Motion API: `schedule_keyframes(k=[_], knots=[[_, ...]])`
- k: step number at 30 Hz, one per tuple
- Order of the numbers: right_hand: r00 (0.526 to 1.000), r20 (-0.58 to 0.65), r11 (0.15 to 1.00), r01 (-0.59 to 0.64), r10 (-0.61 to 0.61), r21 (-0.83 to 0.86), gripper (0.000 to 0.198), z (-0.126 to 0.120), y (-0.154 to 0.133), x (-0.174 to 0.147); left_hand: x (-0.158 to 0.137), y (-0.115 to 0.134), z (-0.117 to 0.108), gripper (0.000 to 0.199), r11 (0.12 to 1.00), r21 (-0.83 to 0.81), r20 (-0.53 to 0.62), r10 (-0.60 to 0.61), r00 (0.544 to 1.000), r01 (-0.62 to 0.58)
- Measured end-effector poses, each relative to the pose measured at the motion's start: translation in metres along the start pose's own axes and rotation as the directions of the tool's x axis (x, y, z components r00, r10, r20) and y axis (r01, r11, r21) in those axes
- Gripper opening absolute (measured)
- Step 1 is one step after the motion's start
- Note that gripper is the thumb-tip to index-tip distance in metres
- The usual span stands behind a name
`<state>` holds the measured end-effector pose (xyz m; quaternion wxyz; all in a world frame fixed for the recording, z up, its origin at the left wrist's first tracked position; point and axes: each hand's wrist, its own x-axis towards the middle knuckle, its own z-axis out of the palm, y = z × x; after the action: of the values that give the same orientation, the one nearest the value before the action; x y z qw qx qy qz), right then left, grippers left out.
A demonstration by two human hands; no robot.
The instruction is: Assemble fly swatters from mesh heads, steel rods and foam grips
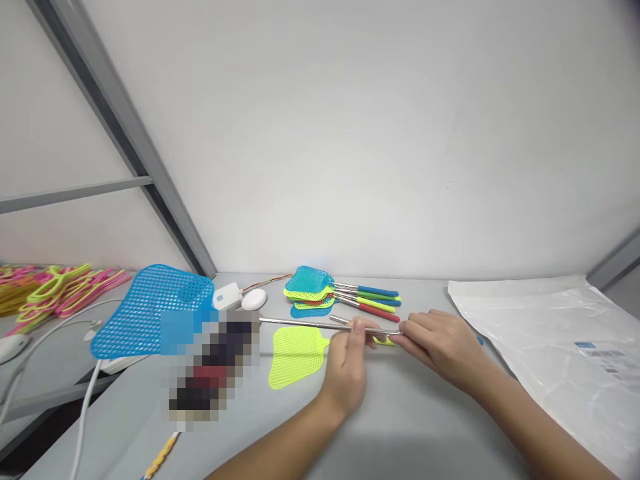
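Both hands are on a blue fly swatter with a long metal telescopic rod, held level above the table. My left hand is closed around the middle of the rod. At the rod's right end, my right hand wraps the handle part, mostly hidden by the fingers; a bit of blue shows past them. Below the rod lies a yellow-green fly swatter, partly covered by my left hand. Behind the hands is a pile of fly swatters in blue, yellow-green and red, handles pointing right.
A white plastic bag with a label covers the right side. To the left are a white box, a round white puck, white cables and pink and yellow items. A blurred-out object lies nearer me. A wall stands behind.
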<state>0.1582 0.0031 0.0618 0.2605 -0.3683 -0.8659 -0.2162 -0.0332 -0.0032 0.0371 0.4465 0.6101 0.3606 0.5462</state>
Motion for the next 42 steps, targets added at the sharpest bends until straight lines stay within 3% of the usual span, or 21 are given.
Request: schedule_keyframes(k=[5,14,20,24,29,34,42], knots=[[1.0,-0.002,0.998,-0.015,0.015,0.064,0.029,0.0,0.0,0.003,0.009,0.003,-0.007,0.046,0.992,0.083,-0.101,0.108,0.989,-0.099],[0.996,0.019,0.996,-0.089,0.088,0.024,0.035,-0.003,0.017,-0.003,0.026,-0.003,-0.03,0.045,0.997,0.052,-0.365,0.073,0.928,-0.058],[0.992,0.014,0.992,-0.124,0.124,0.011,0.025,-0.002,0.019,-0.004,0.023,0.001,-0.026,0.044,0.991,-0.027,-0.29,0.121,0.949,-0.134],[0.995,-0.021,0.995,-0.093,0.093,0.022,0.017,-0.002,0.004,0.001,0.014,-0.004,-0.014,0.042,0.992,-0.095,-0.16,0.063,0.985,-0.079],[0.999,-0.013,0.999,-0.044,0.045,0.013,0.024,-0.001,-0.009,0.003,0.01,0.001,-0.006,0.047,0.991,-0.132,-0.015,-0.038,0.999,0.036],[0.999,-0.012,0.997,-0.051,0.052,0.058,0.026,-0.002,-0.004,0.008,0.019,0.014,-0.007,0.052,0.978,-0.164,-0.069,-0.143,0.987,0.13],[0.99,0.109,0.996,-0.09,0.091,-0.015,0.031,-0.035,0.022,0.002,0.03,0.017,-0.021,0.049,0.971,-0.218,-0.159,-0.135,0.978,0.099]])
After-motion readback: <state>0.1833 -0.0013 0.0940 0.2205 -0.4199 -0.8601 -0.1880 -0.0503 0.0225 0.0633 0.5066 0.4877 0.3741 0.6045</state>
